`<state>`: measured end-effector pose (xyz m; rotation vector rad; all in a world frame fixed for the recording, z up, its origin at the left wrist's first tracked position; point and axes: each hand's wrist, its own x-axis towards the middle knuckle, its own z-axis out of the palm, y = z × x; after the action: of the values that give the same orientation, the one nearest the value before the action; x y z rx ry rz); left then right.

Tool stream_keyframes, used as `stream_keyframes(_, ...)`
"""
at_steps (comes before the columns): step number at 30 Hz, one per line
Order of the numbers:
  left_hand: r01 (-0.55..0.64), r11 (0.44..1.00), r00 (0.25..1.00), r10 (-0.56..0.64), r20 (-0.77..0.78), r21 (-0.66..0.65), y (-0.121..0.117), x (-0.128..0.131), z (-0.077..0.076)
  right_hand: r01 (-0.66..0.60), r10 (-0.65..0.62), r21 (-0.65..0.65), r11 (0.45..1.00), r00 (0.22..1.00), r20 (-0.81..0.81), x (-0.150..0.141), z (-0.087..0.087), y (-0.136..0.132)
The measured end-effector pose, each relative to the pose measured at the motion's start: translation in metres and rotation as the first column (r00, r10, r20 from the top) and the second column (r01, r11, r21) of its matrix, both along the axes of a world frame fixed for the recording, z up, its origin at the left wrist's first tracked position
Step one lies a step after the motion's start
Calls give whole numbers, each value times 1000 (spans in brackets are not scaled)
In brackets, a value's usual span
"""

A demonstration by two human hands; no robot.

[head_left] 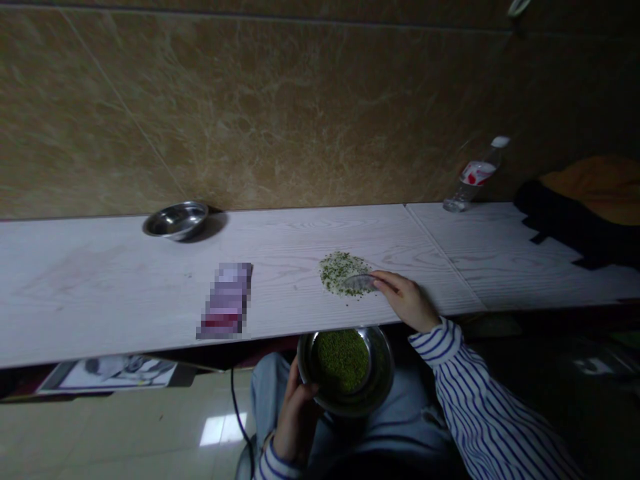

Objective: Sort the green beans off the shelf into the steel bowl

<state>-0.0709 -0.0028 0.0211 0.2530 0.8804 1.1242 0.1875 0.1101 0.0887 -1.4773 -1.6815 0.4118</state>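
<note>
While your right hand [406,301] pinches metal spoon [359,282], its blade points left into green seed pile [336,268]; left hand [297,420], farther off, wraps steel bowl [383,373].

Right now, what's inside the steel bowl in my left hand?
The steel bowl in your left hand holds a mound of small green grains. They cover the bowl's bottom, so it cannot be seen, nor can anything beneath them.
</note>
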Motion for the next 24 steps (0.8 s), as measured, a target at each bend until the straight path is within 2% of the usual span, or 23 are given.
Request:
stream_keyframes(7,11,999,1000,-11,-5,-32,0,-2,7,-41,41,-25,999,999,29,6,3,-14)
stream_keyframes(12,6,1000,1000,-6,1,-20,0,-1,7,27,-27,7,1000,998,59,12,1,-18)
stream_keyframes(20,17,1000,1000,-17,-3,-18,-1,-1,8,0,0,-2,1000,998,65,7,2,-27)
stream_keyframes(24,27,999,999,-28,-22,-43,-1,0,6,58,-57,-8,998,997,52,12,2,-33)
